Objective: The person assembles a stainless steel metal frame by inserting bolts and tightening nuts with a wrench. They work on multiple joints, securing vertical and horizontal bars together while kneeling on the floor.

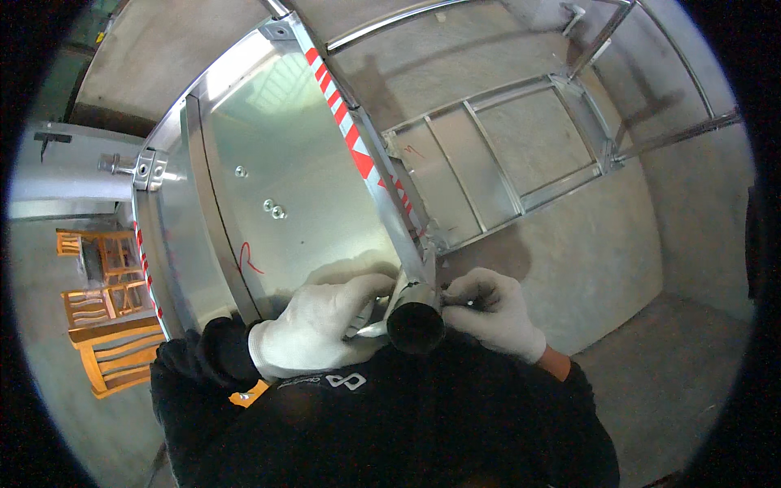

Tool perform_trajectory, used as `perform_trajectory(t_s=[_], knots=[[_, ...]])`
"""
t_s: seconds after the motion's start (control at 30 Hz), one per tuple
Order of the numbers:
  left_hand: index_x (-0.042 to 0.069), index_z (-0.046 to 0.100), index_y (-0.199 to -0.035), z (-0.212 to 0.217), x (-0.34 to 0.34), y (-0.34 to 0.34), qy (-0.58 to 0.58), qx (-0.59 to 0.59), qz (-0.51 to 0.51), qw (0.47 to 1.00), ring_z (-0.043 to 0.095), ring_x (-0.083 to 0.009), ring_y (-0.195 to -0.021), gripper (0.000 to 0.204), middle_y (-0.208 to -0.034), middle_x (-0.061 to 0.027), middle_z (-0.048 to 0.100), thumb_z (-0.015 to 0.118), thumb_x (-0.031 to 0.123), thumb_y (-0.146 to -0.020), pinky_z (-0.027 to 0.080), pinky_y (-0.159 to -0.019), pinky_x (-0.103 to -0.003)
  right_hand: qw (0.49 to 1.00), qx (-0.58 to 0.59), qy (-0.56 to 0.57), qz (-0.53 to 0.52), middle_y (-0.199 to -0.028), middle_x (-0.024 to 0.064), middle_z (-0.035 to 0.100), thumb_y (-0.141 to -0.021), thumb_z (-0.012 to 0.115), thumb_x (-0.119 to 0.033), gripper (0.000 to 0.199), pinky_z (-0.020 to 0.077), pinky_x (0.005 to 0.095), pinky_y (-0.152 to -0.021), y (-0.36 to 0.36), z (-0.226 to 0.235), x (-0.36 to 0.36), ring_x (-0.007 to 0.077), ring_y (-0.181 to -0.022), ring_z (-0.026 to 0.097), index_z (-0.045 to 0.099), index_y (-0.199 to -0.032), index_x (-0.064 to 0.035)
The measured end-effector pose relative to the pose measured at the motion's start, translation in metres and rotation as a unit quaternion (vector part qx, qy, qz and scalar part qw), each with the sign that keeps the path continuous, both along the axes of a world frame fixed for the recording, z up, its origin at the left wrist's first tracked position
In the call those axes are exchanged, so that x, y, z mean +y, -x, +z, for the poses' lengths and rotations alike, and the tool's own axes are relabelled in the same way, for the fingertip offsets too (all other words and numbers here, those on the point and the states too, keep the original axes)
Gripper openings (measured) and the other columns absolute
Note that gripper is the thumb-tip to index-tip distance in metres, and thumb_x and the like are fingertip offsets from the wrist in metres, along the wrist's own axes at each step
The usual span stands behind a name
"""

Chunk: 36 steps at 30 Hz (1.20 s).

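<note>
Both my hands wear white gloves and work at the near end of a metal platform, on either side of a round metal tube [416,327] whose dark open end faces me. My left hand [321,325] is closed at the tube's left side; what its fingers grip is hidden. On the right side, my right hand [495,315] is closed in a pinch close to the tube. A tiny bright tip shows at its fingers, too small to name. The platform's shiny metal panel [317,163] carries a red mark and red-and-white striped tape [348,134] along its edge.
Several loose nuts or bolts [274,209] lie on the panel. A metal frame [500,154] with crossbars lies beyond on the right, near metal rails [602,41]. A clamp-like fitting [148,169] sits at the panel's left edge. Wooden chairs [122,354] stand at far left.
</note>
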<state>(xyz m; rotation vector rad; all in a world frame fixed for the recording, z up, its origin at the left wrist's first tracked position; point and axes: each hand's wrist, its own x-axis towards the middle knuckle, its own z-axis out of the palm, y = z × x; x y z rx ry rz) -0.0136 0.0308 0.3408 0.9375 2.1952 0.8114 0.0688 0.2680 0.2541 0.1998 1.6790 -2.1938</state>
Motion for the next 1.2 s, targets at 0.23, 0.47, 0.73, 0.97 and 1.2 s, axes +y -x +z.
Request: perform_trajectory(t_s=[0.23, 0.47, 0.73, 0.97, 1.2], knots=[[0.009, 0.05, -0.121, -0.001, 0.003, 0.004, -0.018, -0.034, 0.012, 0.999, 0.066, -0.034, -0.083, 0.051, -0.091, -0.0134, 0.066, 0.07, 0.014, -0.074, 0.053, -0.074, -0.04, 0.996, 0.026, -0.08, 0.016, -0.086, 0.0049, 0.067, -0.078, 0.077, -0.009, 0.02, 0.0503, 0.0266, -0.071, -0.002, -0.003, 0.005, 0.0077, -0.079, 0.06, 0.064, -0.091, -0.0001], [0.01, 0.05, -0.11, -0.006, 0.0, 0.012, 0.015, -0.117, -0.028, 0.993, 0.064, -0.0361, -0.078, 0.035, -0.085, -0.0155, 0.064, 0.065, 0.015, -0.079, 0.051, -0.067, -0.044, 0.979, 0.162, -0.12, 0.037, -0.087, 0.0093, 0.066, -0.079, 0.073, -0.005, 0.016, 0.0504, 0.0285, -0.069, -0.004, -0.005, 0.01, 0.0186, -0.076, 0.064, 0.064, -0.092, -0.0013], [0.009, 0.051, -0.119, -0.009, -0.006, 0.011, -0.005, -0.173, 0.005, 0.985, 0.066, -0.0317, -0.083, 0.047, -0.091, -0.0138, 0.065, 0.073, 0.02, -0.079, 0.053, -0.069, -0.04, 0.988, 0.068, -0.119, 0.068, -0.092, 0.0088, 0.067, -0.072, 0.078, -0.007, 0.026, 0.0511, 0.0323, -0.072, -0.01, -0.02, 0.021, 0.0207, -0.083, 0.066, 0.066, -0.095, -0.0041], [0.007, 0.054, -0.122, -0.003, -0.003, 0.025, 0.03, -0.354, 0.099, 0.929, 0.064, -0.0178, -0.089, 0.054, -0.096, -0.0083, 0.065, 0.079, 0.022, -0.077, 0.051, -0.074, -0.031, 0.955, 0.094, -0.224, 0.17, -0.091, 0.01, 0.066, -0.072, 0.077, -0.009, 0.03, 0.0511, 0.0339, -0.071, 0.001, -0.007, 0.029, 0.0262, -0.082, 0.064, 0.065, -0.1, -0.0048], [0.005, 0.053, -0.119, -0.009, -0.003, 0.015, -0.02, -0.245, 0.137, 0.96, 0.064, -0.0277, -0.084, 0.052, -0.088, -0.0139, 0.063, 0.074, 0.032, -0.079, 0.05, -0.074, -0.036, 0.849, 0.27, -0.369, 0.267, -0.091, 0.0135, 0.064, -0.07, 0.07, -0.006, 0.037, 0.052, 0.0401, -0.066, 0.013, 0.015, 0.026, 0.0343, -0.08, 0.063, 0.06, -0.106, -0.0045]])
